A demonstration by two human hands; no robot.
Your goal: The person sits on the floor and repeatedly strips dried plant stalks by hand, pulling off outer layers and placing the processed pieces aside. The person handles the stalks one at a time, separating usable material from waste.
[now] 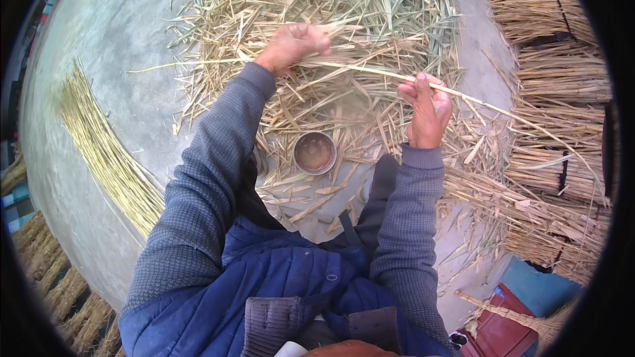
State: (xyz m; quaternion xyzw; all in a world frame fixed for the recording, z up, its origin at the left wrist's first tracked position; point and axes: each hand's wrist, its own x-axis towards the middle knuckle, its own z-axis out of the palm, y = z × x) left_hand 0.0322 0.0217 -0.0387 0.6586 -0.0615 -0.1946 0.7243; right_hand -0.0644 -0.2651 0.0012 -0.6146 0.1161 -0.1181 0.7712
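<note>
A long, thin, pale reed stalk (pixel 374 71) runs across in front of me, over a heap of stripped leaves. My right hand (pixel 430 109) pinches it between thumb and fingers, and its thin end bends away to the far right. The stalk passes at my left hand (pixel 296 46), whose fingers are curled closed; what they hold is hidden. Beyond the left wrist the stalk's other end sticks out to the left. Dry and greenish leaves (pixel 284 0) lie thick beneath both hands.
Between my feet stands a round metal bowl (pixel 315 153) with a brownish inside. A bundle of peeled yellow stalks (pixel 109 149) lies on the grey floor at left. Tied reed bundles (pixel 562 69) line the right side. A dark red object (pixel 506 324) sits at lower right.
</note>
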